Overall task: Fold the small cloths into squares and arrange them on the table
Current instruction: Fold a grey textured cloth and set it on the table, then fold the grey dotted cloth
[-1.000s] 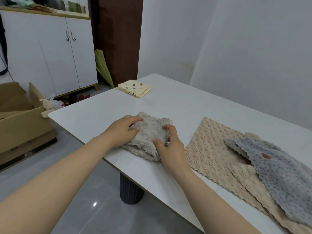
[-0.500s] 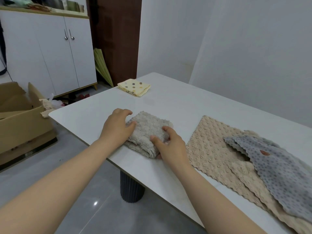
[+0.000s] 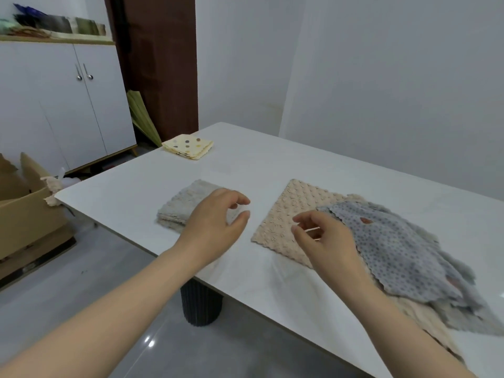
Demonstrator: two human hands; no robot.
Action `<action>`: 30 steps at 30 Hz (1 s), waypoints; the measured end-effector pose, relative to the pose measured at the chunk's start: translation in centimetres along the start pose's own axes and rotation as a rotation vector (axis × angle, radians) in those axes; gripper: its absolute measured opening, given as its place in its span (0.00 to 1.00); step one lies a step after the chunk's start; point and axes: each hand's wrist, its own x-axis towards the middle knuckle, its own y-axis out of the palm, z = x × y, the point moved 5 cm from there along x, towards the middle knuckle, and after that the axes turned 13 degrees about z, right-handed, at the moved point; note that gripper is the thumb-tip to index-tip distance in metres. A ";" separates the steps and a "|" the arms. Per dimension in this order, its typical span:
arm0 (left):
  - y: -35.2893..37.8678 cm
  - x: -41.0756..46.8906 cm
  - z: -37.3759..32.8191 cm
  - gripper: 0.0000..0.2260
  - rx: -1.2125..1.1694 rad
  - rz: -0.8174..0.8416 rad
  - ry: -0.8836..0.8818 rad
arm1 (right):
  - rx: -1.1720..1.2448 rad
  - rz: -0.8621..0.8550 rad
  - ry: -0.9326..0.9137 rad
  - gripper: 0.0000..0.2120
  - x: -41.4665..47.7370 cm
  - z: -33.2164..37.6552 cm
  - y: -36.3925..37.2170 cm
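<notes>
The left hand (image 3: 215, 222) hovers over the right end of a folded grey fluffy cloth (image 3: 185, 205), fingers loosely curled and holding nothing. The right hand (image 3: 324, 238) is just as loose and empty, above a beige dimpled cloth (image 3: 283, 214). The folded grey cloth lies as a neat square close to the near edge of the worktop (image 3: 272, 165), not far from its left corner. The beige cloth lies flat and unfolded just to its right. A grey dotted cloth (image 3: 395, 241) overlaps it, on top of a loose pile toward the right end. A folded cream spotted cloth (image 3: 188, 145) sits at the far left corner. A cardboard box (image 3: 24, 214) stands on the floor beyond the left corner.
</notes>
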 end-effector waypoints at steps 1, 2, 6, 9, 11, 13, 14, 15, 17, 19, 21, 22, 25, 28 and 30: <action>0.6 -0.2 -1.2 0.10 -0.005 0.013 0.020 | 0.000 -0.011 0.003 0.05 -0.7 -0.4 -0.9; 1.3 -0.3 -2.5 0.09 -0.012 0.026 0.038 | 0.000 -0.023 0.004 0.05 -1.4 -0.8 -1.8; 3.6 -0.7 -6.6 0.08 -0.028 0.077 0.088 | -0.013 -0.068 -0.006 0.05 -3.9 -2.1 -5.4; 5.3 -1.0 -9.0 0.08 -0.018 0.108 0.108 | -0.023 -0.092 -0.015 0.05 -5.7 -3.3 -8.1; 6.4 -1.2 -10.4 0.08 -0.012 0.125 0.118 | -0.008 -0.104 -0.017 0.05 -6.9 -4.3 -9.7; 7.7 -1.5 -11.6 0.08 -0.012 0.149 0.120 | -0.006 -0.110 -0.010 0.06 -7.9 -5.5 -11.0; 8.3 -1.6 -12.1 0.08 -0.013 0.160 0.118 | -0.015 -0.115 -0.004 0.06 -8.3 -6.1 -11.5; 8.9 -1.7 -12.6 0.07 -0.015 0.168 0.117 | -0.021 -0.121 0.003 0.06 -8.7 -6.6 -12.1; 10.0 -1.9 -13.5 0.07 -0.023 0.176 0.114 | -0.018 -0.125 0.017 0.07 -9.4 -7.7 -12.9; 11.1 -2.1 -14.2 0.07 -0.034 0.183 0.110 | -0.041 -0.114 0.035 0.07 -9.9 -8.6 -13.5; 12.0 -2.2 -14.7 0.07 -0.032 0.190 0.107 | -0.080 -0.097 0.045 0.07 -10.2 -9.3 -13.8; 12.3 -2.3 -14.9 0.07 -0.033 0.193 0.103 | -0.097 -0.085 0.045 0.07 -10.3 -9.5 -13.8; 13.1 -2.5 -15.1 0.06 -0.037 0.191 0.093 | -0.161 -0.047 0.041 0.06 -10.4 -10.0 -13.7; 13.7 -2.7 -15.1 0.07 -0.044 0.189 0.073 | -0.269 -0.006 0.023 0.10 -10.0 -10.2 -13.1; 14.0 -2.9 -15.0 0.07 -0.044 0.192 0.064 | -0.398 0.030 0.002 0.12 -9.4 -10.3 -12.6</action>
